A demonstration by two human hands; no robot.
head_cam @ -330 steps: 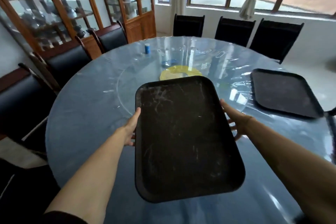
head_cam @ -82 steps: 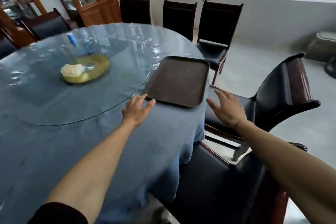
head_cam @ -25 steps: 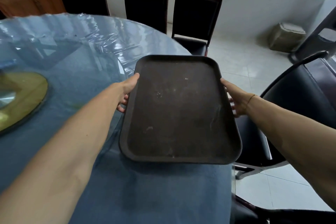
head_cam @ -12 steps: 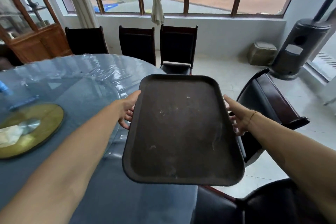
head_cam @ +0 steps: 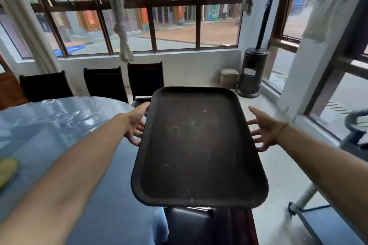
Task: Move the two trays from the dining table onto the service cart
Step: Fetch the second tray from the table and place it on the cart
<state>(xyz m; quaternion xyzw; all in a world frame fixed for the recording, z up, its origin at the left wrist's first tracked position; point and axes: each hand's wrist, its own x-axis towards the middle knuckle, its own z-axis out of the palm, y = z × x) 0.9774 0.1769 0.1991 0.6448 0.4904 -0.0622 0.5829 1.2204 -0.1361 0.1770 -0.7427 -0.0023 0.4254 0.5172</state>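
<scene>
The dark rectangular plastic tray [head_cam: 199,145] is held in the air past the blue-clothed round bench [head_cam: 49,135], long axis pointing away from the person, left hand [head_cam: 136,125] and right hand [head_cam: 262,129] level, fingers clamped under its long edges; the grey metal cart [head_cam: 354,135] lies right of the tray, nearer the right hand

Dark brown tray [head_cam: 199,149], blue tablecloth [head_cam: 111,195], black chairs [head_cam: 105,83]
</scene>
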